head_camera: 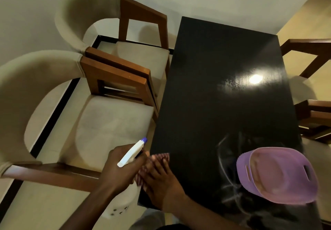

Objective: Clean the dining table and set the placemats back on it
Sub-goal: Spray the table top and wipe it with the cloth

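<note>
The left hand [121, 169] is gripping a white plastic spray bottle with a purple nozzle [131, 153], its fingers curled round the neck. Just beside it, the right hand [159, 177] is pressing a red-and-white patterned cloth [157, 157] with seemingly straight fingers onto the nearest corner of the glossy black rectangular dining table [223, 104]. A lilac plastic basket [277, 174] is sitting to that hand's right. No placemats are clearly identifiable. Overlapping strokes worked outward from the hand, palm flat, should be leaving no streaks.

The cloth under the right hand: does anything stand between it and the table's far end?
Nothing visible stands straight ahead of the cloth: the table is bare up to the far end. A purple basket sits on the near right part, to the side of the right hand, not in that path.
</note>
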Demonstrator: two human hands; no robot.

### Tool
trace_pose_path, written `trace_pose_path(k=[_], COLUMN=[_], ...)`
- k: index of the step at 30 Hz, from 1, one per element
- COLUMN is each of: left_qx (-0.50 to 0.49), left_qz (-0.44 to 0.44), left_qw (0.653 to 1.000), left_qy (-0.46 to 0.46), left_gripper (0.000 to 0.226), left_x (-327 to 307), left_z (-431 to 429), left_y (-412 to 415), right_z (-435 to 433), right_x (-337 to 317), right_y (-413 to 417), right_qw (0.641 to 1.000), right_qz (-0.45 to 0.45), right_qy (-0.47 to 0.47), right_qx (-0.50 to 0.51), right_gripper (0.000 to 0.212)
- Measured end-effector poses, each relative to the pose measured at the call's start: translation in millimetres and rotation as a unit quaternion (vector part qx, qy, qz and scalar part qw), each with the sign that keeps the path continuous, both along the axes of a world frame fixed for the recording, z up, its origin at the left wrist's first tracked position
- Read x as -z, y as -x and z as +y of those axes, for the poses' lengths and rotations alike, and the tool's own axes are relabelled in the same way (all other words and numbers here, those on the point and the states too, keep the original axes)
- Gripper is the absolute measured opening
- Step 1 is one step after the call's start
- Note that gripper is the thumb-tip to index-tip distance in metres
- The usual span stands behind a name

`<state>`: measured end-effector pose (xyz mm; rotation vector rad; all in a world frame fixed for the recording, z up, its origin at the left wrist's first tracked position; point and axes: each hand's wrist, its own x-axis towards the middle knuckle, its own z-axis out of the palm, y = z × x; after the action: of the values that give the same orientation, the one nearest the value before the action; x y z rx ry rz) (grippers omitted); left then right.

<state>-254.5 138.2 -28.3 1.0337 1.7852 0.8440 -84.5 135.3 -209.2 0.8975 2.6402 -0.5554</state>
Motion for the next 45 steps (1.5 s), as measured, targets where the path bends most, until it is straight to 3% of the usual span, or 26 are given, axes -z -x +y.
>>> trace_pose_path(k=[5,10,14,17,23,27,30,35,39,41,45], left_qx=[0.016,0.052,0.105,0.137,0.195,0.201,0.194,0.207,0.223,0.218,0.217], left_qz=[-0.018,-0.033,-0.023,-0.005,0.021,-0.021,-0.036,-0.046,-0.044,-0.044,-0.043], left_qw=[0.999,0.996,0.991,0.984,0.971,0.969,0.97,0.966,0.964,0.966,0.969], left_qy=[0.035,0.063,0.083,0.115,0.139,0.143,0.142,0.147,0.14,0.129,0.113], left_gripper=[0.028,0.032,0.032,0.035,0.035,0.032,0.032,0.038,0.034,0.038,0.034], left_x=[5.0,8.8,10.2,10.3,10.9,9.5,10.3,13.4,12.9,10.1,10.2], left_z=[-17.6,-37.3,-50.0,-58.1,-66.9,-66.7,-64.1,-57.8,-51.2,-50.4,-49.1], left_y=[3.9,8.1,11.4,10.7,0.7,-14.0,-28.2,-53.8,-68.8,-72.8,-73.1], right_z=[-26.5,47.2,143.5,197.2,186.3,91.6,10.2,-76.9,-39.7,4.8,110.8], right_x=[2.8,-13.2,-11.8,2.2,3.7,-7.9,-7.9,2.4,-4.0,-5.9,-8.4], right_y=[-70.5,-117.8,-128.9,-119.8,-99.6,-101.0,-120.3,-166.9,-177.1,-172.0,-149.9], right_qw=[0.999,0.986,0.946,0.924,0.955,0.984,0.995,0.997,0.98,0.961,0.922], right_qz=[0.003,-0.045,-0.069,-0.088,-0.1,-0.052,-0.014,-0.03,-0.017,-0.026,-0.031], right_qy=[-0.043,-0.015,0.027,0.082,0.091,0.031,0.04,0.001,0.008,-0.01,0.042], right_qx=[-0.009,0.157,0.315,0.364,0.265,0.17,0.089,0.075,0.197,0.276,0.384], right_gripper=[0.066,0.065,0.065,0.068,0.073,0.066,0.066,0.074,0.068,0.066,0.065])
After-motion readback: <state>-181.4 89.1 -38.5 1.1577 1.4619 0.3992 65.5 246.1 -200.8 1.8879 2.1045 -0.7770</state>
